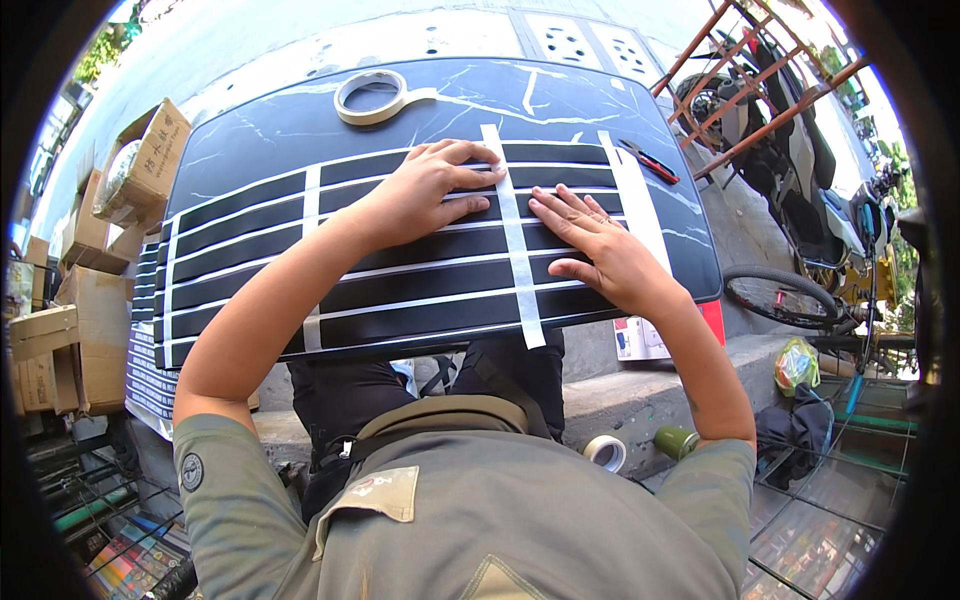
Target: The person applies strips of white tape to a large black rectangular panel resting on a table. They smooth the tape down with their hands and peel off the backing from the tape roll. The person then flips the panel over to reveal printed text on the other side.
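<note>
So the black strips (415, 289) lie flat on the dark marbled table (265, 130), long and matte, with white lines between them (can't quite tell if that's edging or gaps). Pale tape (518, 250) runs crosswise over them. Left hand (447, 190) is bent at the tape, thumb and fingers apart; right hand (598, 245) rests palm down just beside it, fingers loosely spread.

Bright daylight washes the pavement (260, 55) beyond the left hand (440, 190) and right hand (600, 245) nearly white. Both hands look fairly sharp. Around them, fisheye distortion bows the edges of the table (260, 135); farther out, blackness rings the view.
</note>
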Demonstrator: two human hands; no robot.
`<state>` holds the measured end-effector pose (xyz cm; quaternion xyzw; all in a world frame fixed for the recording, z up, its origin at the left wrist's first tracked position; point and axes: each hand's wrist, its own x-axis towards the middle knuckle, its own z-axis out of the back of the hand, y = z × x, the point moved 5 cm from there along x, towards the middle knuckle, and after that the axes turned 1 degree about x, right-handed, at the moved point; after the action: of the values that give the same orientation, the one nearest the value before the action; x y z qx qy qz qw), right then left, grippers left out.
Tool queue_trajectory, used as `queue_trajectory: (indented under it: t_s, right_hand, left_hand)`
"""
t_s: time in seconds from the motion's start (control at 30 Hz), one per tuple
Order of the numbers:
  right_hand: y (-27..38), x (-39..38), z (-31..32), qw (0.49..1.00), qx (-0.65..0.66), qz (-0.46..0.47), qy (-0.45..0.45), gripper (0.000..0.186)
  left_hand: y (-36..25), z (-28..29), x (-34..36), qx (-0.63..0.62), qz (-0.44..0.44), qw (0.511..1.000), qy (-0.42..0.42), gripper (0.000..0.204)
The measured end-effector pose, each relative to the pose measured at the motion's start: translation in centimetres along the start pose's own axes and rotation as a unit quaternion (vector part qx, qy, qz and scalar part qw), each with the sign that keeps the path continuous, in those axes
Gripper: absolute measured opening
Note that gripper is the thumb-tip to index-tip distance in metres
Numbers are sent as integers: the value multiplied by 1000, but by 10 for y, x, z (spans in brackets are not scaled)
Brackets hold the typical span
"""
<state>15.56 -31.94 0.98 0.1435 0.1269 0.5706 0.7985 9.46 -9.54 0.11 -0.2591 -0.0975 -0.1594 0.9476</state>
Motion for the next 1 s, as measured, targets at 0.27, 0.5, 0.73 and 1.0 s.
queue_trajectory:
  t_s: [0.27,0.5,0.73,1.0]
  right_hand:
    - [3,-1,2,1000,-4,-1,-1,84]
    - [19,-24,1,1000,-19,-5,9,87]
    - [18,-27,-4,1000,-20,3,1,85]
    - [17,-27,-2,1000,-9,3,-2,83]
  left_hand:
    - [-5,-4,-3,3,-14,1000,9,30]
    - [-16,-4,-9,-18,14,1000,14,41]
    - [-17,-1,-8,-8,11,999,41,55]
    - [-16,-4,-10,-7,3,1000,24,53]
